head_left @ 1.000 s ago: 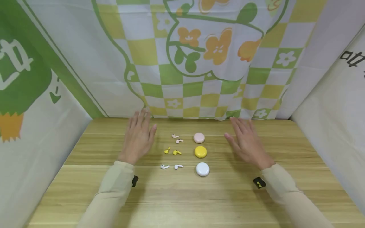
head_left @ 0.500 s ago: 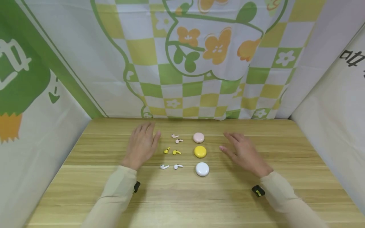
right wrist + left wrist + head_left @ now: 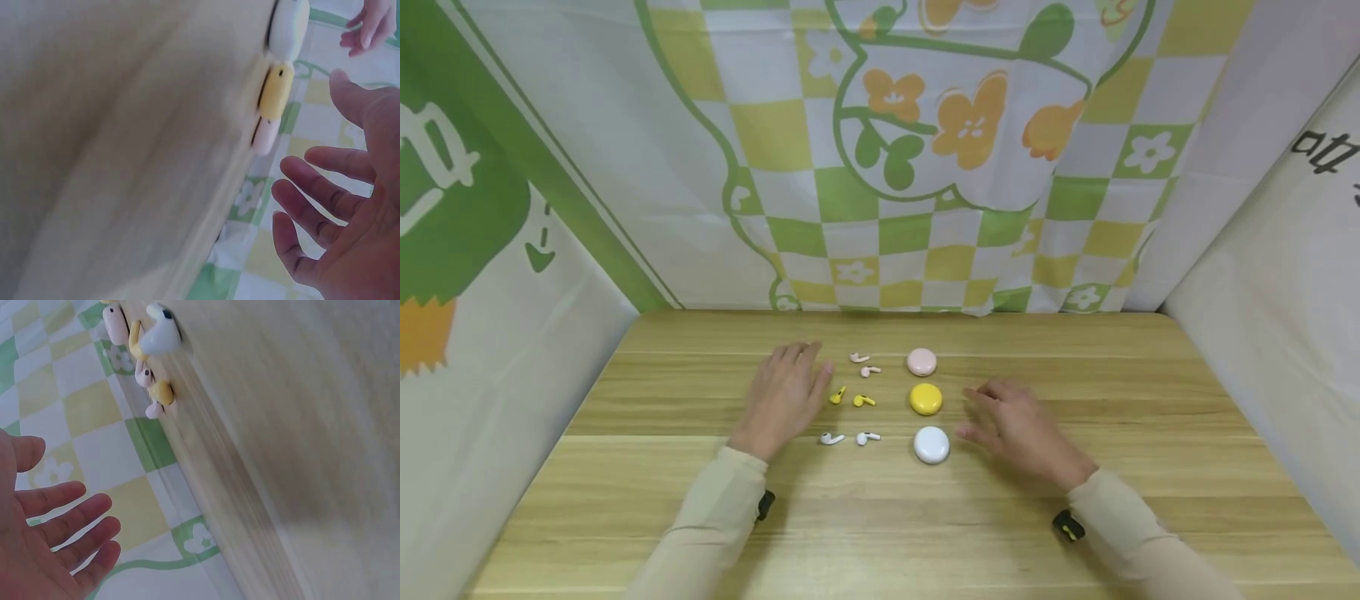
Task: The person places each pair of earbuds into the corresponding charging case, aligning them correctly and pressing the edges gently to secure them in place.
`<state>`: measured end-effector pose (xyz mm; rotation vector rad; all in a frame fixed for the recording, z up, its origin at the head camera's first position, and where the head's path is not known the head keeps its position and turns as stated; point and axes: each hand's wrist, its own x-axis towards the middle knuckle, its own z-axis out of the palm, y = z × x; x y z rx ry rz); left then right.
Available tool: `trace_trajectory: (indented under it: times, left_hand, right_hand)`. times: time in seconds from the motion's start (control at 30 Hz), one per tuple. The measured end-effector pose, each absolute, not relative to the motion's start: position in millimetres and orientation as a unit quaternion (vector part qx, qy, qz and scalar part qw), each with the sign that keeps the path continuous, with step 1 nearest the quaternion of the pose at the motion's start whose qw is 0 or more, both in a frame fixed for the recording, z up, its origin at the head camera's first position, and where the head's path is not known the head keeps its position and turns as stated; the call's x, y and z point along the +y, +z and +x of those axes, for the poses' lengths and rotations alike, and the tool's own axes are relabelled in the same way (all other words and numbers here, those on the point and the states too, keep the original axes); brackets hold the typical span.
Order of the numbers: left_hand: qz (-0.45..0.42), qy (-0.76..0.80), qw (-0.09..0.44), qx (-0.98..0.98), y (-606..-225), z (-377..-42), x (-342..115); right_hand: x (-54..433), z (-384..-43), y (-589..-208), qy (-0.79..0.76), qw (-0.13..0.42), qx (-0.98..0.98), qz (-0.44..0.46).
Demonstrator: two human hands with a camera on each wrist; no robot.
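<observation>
My left hand (image 3: 784, 400) hovers left of the earbuds, empty, its fingers loosely bent and spread in the left wrist view. My right hand (image 3: 1026, 429), also empty with relaxed fingers, is to the right of the round cases, nearest the white case (image 3: 932, 446). Behind that lie a yellow case (image 3: 926, 399) and a pink case (image 3: 921, 362), all with lids down. Left of the cases lie loose pairs: pink earbuds (image 3: 870, 372) at the back, yellow earbuds (image 3: 864, 401) in the middle, white earbuds (image 3: 868, 437) in front. Neither hand touches any of them.
Everything lies on a wooden table (image 3: 880, 533). A checked, flowered cloth (image 3: 910, 233) hangs along its back edge, and cloth walls (image 3: 1277, 275) stand at both sides. A dark wrist camera (image 3: 1067, 526) sits below the right sleeve.
Both hands have drawn back from the rear edge toward me and inward, with the fingers bending a little more. The earbuds and cases lie where they were.
</observation>
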<state>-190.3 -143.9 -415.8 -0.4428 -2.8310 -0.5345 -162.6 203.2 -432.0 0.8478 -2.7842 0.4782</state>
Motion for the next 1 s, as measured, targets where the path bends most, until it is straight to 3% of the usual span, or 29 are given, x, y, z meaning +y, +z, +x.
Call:
trace_trajectory:
  times: [0.4,1.0]
  left_hand:
    - [-0.155,-0.203,0.099,-0.962,-422.4,-184.3,-134.5]
    - [-0.185,-0.217,0.111,-0.952,-427.5,-177.6,-120.8]
  right_hand:
    - [186.7,-154.5,-437.9,0.156,0.04,-0.942,0.295]
    - [172.5,-155.3,-445.5,0.138,0.028,-0.94,0.31]
